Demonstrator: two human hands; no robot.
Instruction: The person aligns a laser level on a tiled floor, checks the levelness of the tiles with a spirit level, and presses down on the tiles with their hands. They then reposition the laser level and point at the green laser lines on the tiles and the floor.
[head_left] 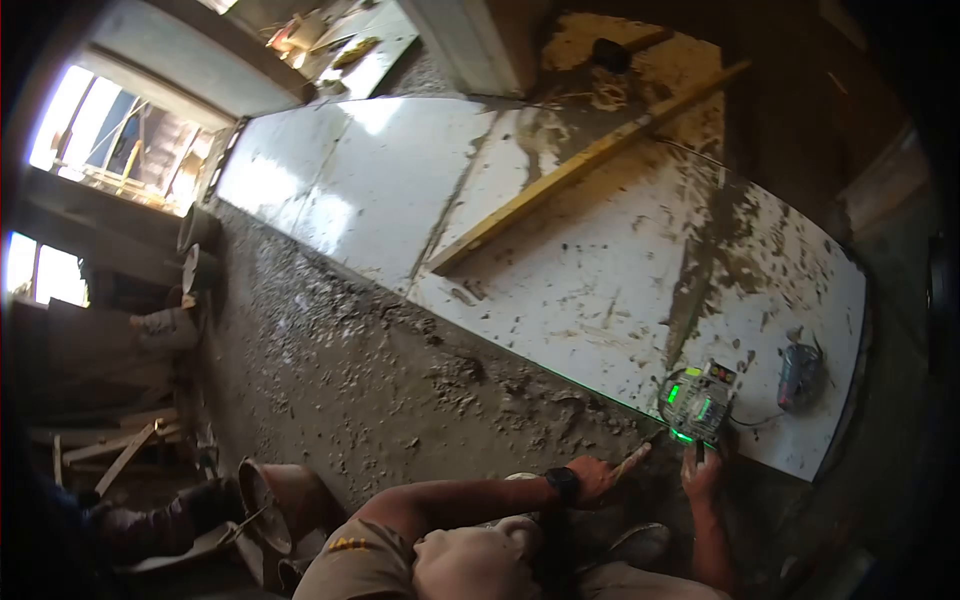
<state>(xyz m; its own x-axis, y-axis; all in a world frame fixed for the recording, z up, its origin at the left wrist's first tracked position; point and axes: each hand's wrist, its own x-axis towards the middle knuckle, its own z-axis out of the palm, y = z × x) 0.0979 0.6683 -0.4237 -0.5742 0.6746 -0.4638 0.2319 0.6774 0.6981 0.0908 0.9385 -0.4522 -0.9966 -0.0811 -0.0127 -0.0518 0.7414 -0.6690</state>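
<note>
My left hand (593, 481), with a dark watch on the wrist, is closed around a slim pale stick-like piece (632, 460) that points to the tile edge. To the right, my right hand (702, 472) is raised at the near side of a laser level (697, 404) glowing green. A short dark piece (700, 453) shows at its fingers; I cannot tell what it is. The laser level sits at the front edge of the large white tiles (570, 310), which are smeared with mortar. A thin green line runs along that edge.
A long wooden straightedge (580, 175) lies across the tiles. On the right tile rests a dark pouch-like object (799, 376). Rough wet mortar (380, 380) spreads along the near side. A bucket (285, 505) stands at the lower left, and a pillar (480, 45) rises behind.
</note>
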